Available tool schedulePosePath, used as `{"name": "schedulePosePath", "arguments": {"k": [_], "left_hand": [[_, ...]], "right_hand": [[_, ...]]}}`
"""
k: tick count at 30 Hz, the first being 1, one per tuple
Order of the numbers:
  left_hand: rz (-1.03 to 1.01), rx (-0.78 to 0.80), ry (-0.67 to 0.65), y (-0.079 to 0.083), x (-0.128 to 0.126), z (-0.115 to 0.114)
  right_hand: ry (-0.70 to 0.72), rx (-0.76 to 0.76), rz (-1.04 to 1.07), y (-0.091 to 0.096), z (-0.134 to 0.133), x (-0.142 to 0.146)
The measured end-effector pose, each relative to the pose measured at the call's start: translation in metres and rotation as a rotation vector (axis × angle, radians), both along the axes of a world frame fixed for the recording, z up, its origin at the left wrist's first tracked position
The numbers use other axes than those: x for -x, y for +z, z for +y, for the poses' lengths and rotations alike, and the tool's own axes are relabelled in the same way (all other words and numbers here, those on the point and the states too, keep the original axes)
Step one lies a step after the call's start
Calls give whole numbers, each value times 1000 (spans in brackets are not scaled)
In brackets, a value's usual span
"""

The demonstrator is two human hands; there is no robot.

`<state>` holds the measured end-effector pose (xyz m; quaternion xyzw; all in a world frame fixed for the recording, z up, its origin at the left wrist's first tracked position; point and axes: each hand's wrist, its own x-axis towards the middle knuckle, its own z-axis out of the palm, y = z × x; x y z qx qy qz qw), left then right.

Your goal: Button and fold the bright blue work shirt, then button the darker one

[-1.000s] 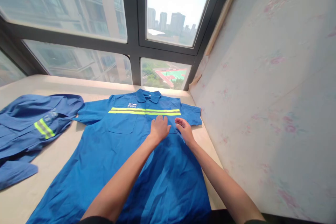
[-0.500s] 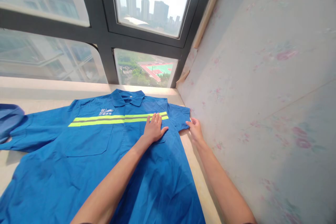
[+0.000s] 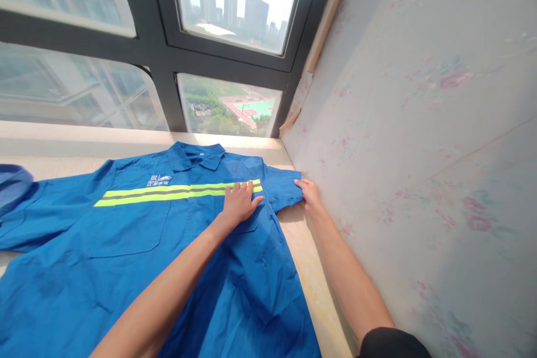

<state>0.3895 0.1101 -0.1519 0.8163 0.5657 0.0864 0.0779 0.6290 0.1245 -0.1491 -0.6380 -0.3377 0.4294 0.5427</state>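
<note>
A blue work shirt (image 3: 138,229) with yellow-green reflective stripes lies spread front up, its collar toward the window. My left hand (image 3: 239,203) rests palm down on the chest over the stripe and pocket, fingers apart and slightly bent, pressing the cloth. At the wall side, my right hand (image 3: 309,192) pinches the cuff edge of the short sleeve (image 3: 282,185) between thumb and fingers. White lettering and a logo (image 3: 159,180) show on the other side of the chest. The shirt's lower part runs out of view.
Beneath the shirt is a pale windowsill ledge (image 3: 296,229). A floral-papered wall (image 3: 403,151) rises close on the right. Dark window frames (image 3: 226,61) stand behind. At the left edge, a bluish-purple cloth item (image 3: 14,187) lies over the other sleeve.
My left hand has shifted slightly left with its fingers more bent. The chest cloth has moved left a little, and folds beside the pocket look sharper. My right hand stays at the cuff.
</note>
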Motion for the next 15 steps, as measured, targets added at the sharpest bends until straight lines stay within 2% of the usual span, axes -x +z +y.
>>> {"name": "schedulePosePath", "arguments": {"k": [3,7,11,15], "left_hand": [[4,-29,41,10,-11,13],[25,-68,14,13,-20,37],[36,-50,14,9,-24,54],[6,-72,-25,-3,-29,60]], "right_hand": [[-66,-36,-81,4,7,-5],[-105,-119,-230,11,9,-9],[-157,-167,-428,11,6,-14],[-87,-125,-373,7,10,-18]]}}
